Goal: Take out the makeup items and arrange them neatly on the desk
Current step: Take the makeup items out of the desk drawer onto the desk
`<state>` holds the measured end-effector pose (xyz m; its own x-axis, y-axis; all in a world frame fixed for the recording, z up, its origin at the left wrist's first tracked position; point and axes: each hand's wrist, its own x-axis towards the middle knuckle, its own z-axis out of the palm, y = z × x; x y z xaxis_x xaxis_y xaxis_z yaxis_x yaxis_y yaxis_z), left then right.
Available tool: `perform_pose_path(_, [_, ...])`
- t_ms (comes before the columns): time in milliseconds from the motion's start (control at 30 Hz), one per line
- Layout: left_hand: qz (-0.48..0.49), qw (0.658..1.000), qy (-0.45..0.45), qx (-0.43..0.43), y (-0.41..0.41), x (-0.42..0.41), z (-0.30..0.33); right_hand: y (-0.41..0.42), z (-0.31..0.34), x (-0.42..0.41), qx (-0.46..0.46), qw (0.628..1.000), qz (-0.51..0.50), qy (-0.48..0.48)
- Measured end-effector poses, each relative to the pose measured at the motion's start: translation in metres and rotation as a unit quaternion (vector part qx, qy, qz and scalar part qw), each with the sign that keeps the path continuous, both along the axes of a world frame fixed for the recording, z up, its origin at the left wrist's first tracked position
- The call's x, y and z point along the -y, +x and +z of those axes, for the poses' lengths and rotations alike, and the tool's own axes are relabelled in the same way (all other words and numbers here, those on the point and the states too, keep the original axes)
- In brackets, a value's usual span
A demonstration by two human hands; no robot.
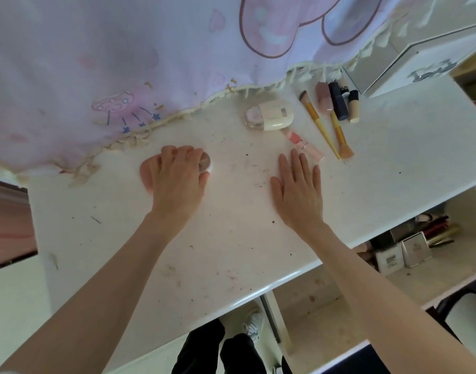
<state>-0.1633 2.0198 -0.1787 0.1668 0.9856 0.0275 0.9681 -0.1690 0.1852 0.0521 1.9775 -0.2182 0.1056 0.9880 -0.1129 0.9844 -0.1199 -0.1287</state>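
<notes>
on the white desk (231, 238), over at nine o'clock, the left hand (175, 174) sits curled over a small round pinkish compact (206, 161), fingers wrapped on its top edge, thumb at its near side, pressing it to the surface just below the fringe of the pink printed cloth (123, 63). across to the middle, the right hand (296, 187) lies flat, fingers straight and a little spread, holding nothing, fingertips just short of a pink lipstick tube (305, 144). up at twelve o'clock a cream case with a clear pink end (270, 116) rests on its side. moving to one o'clock, two yellow-handled brushes (327, 128) lie near each other, then a pink bottle (323, 99), a dark tube (338, 103) and a beige tube with black cap (353, 109) packed close. down at four o'clock, a shelf under the desk holds small boxes (404, 252).
</notes>
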Motion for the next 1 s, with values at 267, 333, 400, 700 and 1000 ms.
perform_pose_path(267, [-0.028,1.0,-0.011,0.003,0.012,0.021,0.003,0.003,0.002,0.006,0.005,1.0,0.003,-0.029])
perform_pose_path(333, [-0.063,0.998,-0.004,0.027,0.027,0.042,0.004,0.008,0.004,0.02,0.001,0.999,0.008,-0.034])
perform_pose_path(400, [-0.109,0.992,0.002,0.06,0.046,0.066,0.003,0.014,0.006,0.04,-0.003,0.999,0.011,-0.035])
perform_pose_path(700, [-0.252,0.966,-0.054,0.032,0.137,0.166,-0.014,0.081,0.016,0.157,-0.078,0.997,-0.006,-0.026])
perform_pose_path(1000, [-0.359,0.925,-0.121,0.028,0.208,0.213,-0.056,0.184,-0.027,0.212,-0.021,0.983,-0.116,-0.14])
